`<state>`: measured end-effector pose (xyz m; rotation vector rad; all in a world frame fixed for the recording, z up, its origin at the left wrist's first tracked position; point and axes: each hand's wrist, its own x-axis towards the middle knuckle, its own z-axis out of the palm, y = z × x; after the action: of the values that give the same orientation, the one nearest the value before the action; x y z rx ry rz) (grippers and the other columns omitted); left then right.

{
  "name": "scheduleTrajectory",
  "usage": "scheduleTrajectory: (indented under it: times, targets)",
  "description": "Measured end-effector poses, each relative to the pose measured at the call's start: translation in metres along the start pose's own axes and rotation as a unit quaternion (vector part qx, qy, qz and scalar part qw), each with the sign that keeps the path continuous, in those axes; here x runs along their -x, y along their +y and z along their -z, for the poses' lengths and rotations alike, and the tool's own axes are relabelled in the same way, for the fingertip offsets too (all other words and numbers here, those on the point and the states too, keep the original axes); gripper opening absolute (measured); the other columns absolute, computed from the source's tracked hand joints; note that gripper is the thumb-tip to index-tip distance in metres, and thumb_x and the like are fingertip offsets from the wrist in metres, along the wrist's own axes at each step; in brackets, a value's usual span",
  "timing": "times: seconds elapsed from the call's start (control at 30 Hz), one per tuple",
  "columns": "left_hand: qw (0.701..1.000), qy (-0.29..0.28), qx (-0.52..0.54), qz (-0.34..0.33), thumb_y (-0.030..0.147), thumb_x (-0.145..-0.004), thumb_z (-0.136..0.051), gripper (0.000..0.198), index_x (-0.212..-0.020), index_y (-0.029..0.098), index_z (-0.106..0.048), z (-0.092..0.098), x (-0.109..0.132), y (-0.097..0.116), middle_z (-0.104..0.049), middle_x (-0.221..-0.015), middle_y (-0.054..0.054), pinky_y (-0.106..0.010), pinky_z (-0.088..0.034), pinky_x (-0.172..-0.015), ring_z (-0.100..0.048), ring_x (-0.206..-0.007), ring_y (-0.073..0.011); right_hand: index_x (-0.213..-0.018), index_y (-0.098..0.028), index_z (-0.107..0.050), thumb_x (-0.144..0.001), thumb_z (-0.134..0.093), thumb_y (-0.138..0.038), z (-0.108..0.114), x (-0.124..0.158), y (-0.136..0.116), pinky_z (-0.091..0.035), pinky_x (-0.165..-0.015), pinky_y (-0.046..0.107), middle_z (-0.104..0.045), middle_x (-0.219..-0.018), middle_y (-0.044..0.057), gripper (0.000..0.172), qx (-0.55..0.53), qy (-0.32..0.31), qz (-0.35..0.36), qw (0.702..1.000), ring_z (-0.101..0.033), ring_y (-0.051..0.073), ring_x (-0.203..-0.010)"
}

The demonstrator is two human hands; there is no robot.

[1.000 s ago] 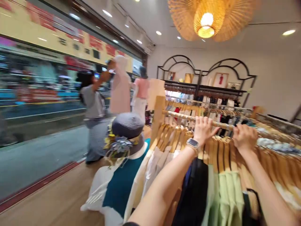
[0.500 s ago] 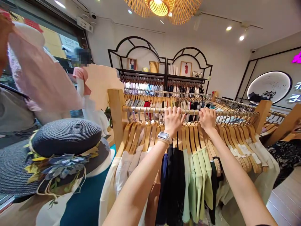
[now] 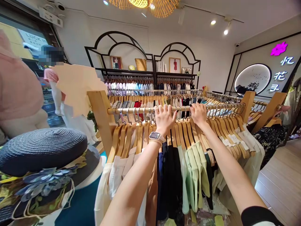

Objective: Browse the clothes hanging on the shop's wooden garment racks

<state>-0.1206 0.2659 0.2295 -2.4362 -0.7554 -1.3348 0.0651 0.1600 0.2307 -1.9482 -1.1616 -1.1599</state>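
My left hand (image 3: 164, 119), with a watch (image 3: 156, 136) and bracelet at the wrist, rests on the wooden rail (image 3: 141, 110), its fingers curled over the top and the thumb out to the right. A short way to the right, my right hand (image 3: 198, 113) is wrapped over the same rail. Wooden hangers (image 3: 188, 133) hang below and between both hands. Black garments (image 3: 172, 175) and light green garments (image 3: 194, 172) hang under them, with pale ones toward each end.
A dark woven hat (image 3: 47, 147) with a blue flower sits at the left. Wooden posts (image 3: 100, 116) hold the rail. Mannequins stand by the window. More clothes racks (image 3: 138, 100) are behind, and black patterned clothing (image 3: 270, 141) hangs at the right.
The view has swung to the right, so the hat, rail and hands appear farther left and more of the lit wall sign shows. Both hands stay on the rail.
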Motion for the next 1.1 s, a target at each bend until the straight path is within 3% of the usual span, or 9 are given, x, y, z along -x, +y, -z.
scheduleTrajectory:
  times: [0.2, 0.43, 0.6, 0.8, 0.93, 1.1]
  targets:
    - [1.0, -0.005, 0.026, 0.004, 0.076, -0.093, -0.024, 0.082, -0.139, 0.014, -0.052, 0.003, -0.0004, 0.0012, -0.054, -0.139, -0.021, -0.063, -0.017, -0.12, -0.041, -0.134, -0.0425, -0.106, -0.021, -0.066, -0.105, -0.012, -0.052, 0.0036, -0.0013, -0.0016, -0.034, -0.096, 0.046, -0.066, -0.104, 0.012, 0.062, 0.011, -0.002, 0.006, 1.0, -0.052, 0.03, -0.1]
    - [1.0, -0.007, 0.008, -0.008, 0.072, -0.096, -0.023, 0.077, -0.138, 0.014, -0.052, 0.0018, -0.0003, -0.0005, -0.056, -0.137, -0.021, -0.063, -0.018, -0.119, -0.043, -0.13, -0.0411, -0.109, -0.021, -0.066, -0.106, -0.014, -0.045, 0.0061, -0.0009, -0.0016, -0.033, -0.096, 0.044, -0.067, -0.107, 0.012, 0.057, 0.025, -0.014, 0.006, 1.0, -0.052, 0.029, -0.102]
    - [1.0, -0.002, -0.001, -0.004, 0.079, -0.091, -0.027, 0.083, -0.137, 0.015, -0.051, -0.0014, -0.0011, -0.0018, -0.055, -0.137, -0.02, -0.061, -0.018, -0.121, -0.043, -0.13, -0.0406, -0.11, -0.02, -0.066, -0.106, -0.012, -0.045, 0.0052, -0.0007, -0.0022, -0.033, -0.098, 0.043, -0.067, -0.11, 0.012, 0.059, 0.027, -0.013, 0.003, 1.0, -0.052, 0.029, -0.103]
    - [1.0, -0.019, -0.007, 0.008, 0.083, -0.086, -0.034, 0.084, -0.141, 0.021, -0.048, -0.0033, -0.0039, -0.0015, -0.055, -0.141, -0.016, -0.06, -0.018, -0.122, -0.042, -0.134, -0.0406, -0.109, -0.019, -0.066, -0.105, -0.007, -0.053, 0.005, -0.0016, -0.0021, -0.034, -0.098, 0.045, -0.067, -0.109, 0.012, 0.068, 0.029, -0.022, 0.001, 0.999, -0.053, 0.029, -0.104]
    - [1.0, -0.008, -0.005, 0.016, 0.085, -0.084, -0.035, 0.087, -0.139, 0.019, -0.05, -0.0039, -0.0048, 0.0016, -0.056, -0.139, -0.018, -0.062, -0.017, -0.121, -0.042, -0.133, -0.0423, -0.108, -0.018, -0.066, -0.103, -0.002, -0.058, 0.0072, -0.0022, -0.0026, -0.035, -0.099, 0.046, -0.067, -0.108, 0.013, 0.076, 0.021, -0.023, 0.001, 1.0, -0.054, 0.029, -0.103]
    - [0.999, -0.02, 0.024, 0.027, 0.087, -0.082, -0.036, 0.089, -0.138, 0.019, -0.05, -0.0042, -0.0053, 0.0031, -0.054, -0.138, -0.018, -0.062, -0.015, -0.121, -0.041, -0.133, -0.0432, -0.116, -0.016, -0.064, -0.095, -0.007, -0.076, 0.0102, -0.0051, 0.0034, -0.036, -0.101, 0.047, -0.065, -0.114, 0.015, 0.086, 0.009, -0.065, 0.017, 0.998, -0.054, 0.031, -0.107]
